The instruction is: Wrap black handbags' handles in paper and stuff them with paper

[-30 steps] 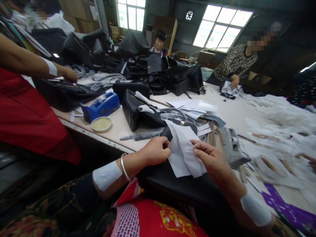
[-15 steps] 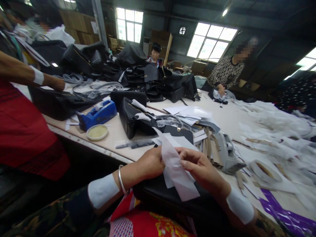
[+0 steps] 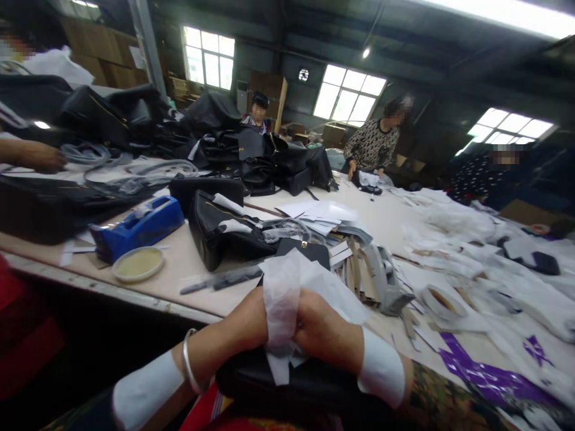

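Note:
Both my hands meet low in the middle of the view, over a black bag (image 3: pixel 287 389) that lies on my lap against the table edge. My left hand (image 3: pixel 245 329) and my right hand (image 3: pixel 326 329) are closed on a sheet of thin white paper (image 3: pixel 283 293), bunched upright between them. The paper's lower end hangs down onto the bag. I wear a metal bangle and white wrist bands.
On the long table (image 3: pixel 188 263) stand a blue tape dispenser (image 3: pixel 137 227), a round lid (image 3: pixel 138 264), black handbags (image 3: pixel 215 230), paper stacks (image 3: pixel 323 212), a tape roll (image 3: pixel 438 299) and heaps of white wrapping (image 3: pixel 471 239). Another person's hand (image 3: pixel 40 157) works at far left; other people stand at the far end.
My hands have come together and gathered the flat white paper into an upright bunch. The camera has tilted up and swung left to right across the table.

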Motion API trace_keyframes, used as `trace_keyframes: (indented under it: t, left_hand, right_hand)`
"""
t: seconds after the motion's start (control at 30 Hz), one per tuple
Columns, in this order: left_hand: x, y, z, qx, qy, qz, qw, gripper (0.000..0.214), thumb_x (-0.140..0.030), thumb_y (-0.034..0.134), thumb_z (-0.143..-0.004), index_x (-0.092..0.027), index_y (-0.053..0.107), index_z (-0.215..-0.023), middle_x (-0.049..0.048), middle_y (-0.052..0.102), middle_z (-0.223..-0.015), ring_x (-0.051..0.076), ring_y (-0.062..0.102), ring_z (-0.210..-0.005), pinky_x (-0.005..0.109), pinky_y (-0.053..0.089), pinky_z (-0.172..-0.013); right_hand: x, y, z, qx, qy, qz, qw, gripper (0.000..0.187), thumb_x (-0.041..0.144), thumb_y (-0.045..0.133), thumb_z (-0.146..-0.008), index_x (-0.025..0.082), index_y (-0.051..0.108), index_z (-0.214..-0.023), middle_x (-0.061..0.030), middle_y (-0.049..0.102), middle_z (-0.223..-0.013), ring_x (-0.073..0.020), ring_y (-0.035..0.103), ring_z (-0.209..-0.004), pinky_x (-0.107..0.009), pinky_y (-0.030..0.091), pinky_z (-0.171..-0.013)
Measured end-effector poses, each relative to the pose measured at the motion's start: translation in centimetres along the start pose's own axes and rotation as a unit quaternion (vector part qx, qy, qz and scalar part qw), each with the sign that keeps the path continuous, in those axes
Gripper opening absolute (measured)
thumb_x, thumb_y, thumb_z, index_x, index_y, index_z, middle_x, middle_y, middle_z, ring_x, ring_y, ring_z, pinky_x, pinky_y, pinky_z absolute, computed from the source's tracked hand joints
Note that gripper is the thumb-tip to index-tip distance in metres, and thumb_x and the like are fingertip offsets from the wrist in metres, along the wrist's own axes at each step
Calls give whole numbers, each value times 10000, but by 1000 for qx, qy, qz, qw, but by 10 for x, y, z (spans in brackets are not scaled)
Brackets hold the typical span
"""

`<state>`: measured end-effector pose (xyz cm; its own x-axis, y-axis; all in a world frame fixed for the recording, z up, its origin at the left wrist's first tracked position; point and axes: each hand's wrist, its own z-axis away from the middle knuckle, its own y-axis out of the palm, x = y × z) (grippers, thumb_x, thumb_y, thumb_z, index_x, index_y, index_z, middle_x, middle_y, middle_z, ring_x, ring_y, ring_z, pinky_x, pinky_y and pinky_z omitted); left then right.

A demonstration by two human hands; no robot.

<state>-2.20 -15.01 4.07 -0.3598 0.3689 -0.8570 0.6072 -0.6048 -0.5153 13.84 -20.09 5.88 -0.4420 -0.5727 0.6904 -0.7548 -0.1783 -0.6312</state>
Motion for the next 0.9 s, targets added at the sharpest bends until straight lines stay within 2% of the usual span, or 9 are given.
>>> trace_keyframes:
  t: [0.1,0.2,0.33,0.4,0.5,0.6,0.67,0.77,0.9]
  left_hand:
    - [0,-3,0,-5,17,13,1000,268,-165,561,-729,-145,772,-895,66,749,-966,286,663,-933,333,502,-873]
    - [1,-3,1,-33,21,57,998,336,-157,484,-773,-171,746,-983,60,739,-1056,263,648,-1022,314,490,-919]
    - [8,-1,1,-30,-22,53,998,250,-210,485,-802,-162,700,-920,69,725,-933,245,648,-929,316,505,-859]
    - [13,-2,1,-29,-70,31,997,186,-242,500,-797,-166,661,-852,48,692,-822,225,636,-811,293,512,-741]
    - [21,-4,1,-13,-128,29,991,147,-282,495,-801,-176,595,-779,9,608,-713,188,590,-671,251,473,-582]
    - [26,-4,-1,25,-161,88,983,175,-328,473,-828,-183,570,-819,-20,547,-680,161,561,-604,229,455,-516]
    - [30,-2,-3,45,-173,125,976,196,-357,476,-838,-184,566,-865,-25,544,-695,150,555,-589,220,453,-499]
    - [40,3,-6,49,-189,137,971,205,-374,493,-841,-183,562,-870,-25,539,-687,141,548,-582,203,434,-477]
    - [49,6,-10,53,-209,152,964,253,-420,502,-850,-181,560,-907,-23,543,-677,128,521,-553,192,402,-457]
  right_hand:
    - [-7,-5,2,5,5,-13,1000,359,-37,531,-668,210,723,-845,-25,700,-979,-198,656,-922,-298,535,-840]
    - [-12,-11,2,20,0,-17,1000,255,6,563,-721,199,716,-787,-28,690,-973,-177,646,-920,-281,527,-841]
    - [-22,-30,-4,-17,5,37,999,212,63,569,-733,188,705,-836,-56,682,-999,-191,628,-960,-310,517,-883]
    - [-37,-54,-6,-78,38,74,993,202,98,557,-734,174,700,-854,-61,693,-922,-189,632,-877,-318,526,-845]
    - [-78,-108,-2,-173,105,122,972,195,218,570,-781,158,701,-912,-74,716,-922,-191,637,-806,-321,536,-780]
    - [-131,-171,8,-296,191,212,912,352,422,563,-830,150,677,-1023,-81,735,-934,-212,650,-835,-324,531,-747]
    - [-166,-207,16,-336,236,257,875,429,488,527,-860,123,665,-1038,-96,737,-899,-236,652,-864,-336,518,-751]
    - [-212,-243,24,-326,318,317,832,440,498,486,-918,101,670,-965,-89,726,-836,-249,655,-844,-343,514,-728]
    - [-257,-251,29,-200,398,366,817,279,391,576,-952,143,649,-1056,-65,678,-1049,-195,652,-916,-381,541,-820]
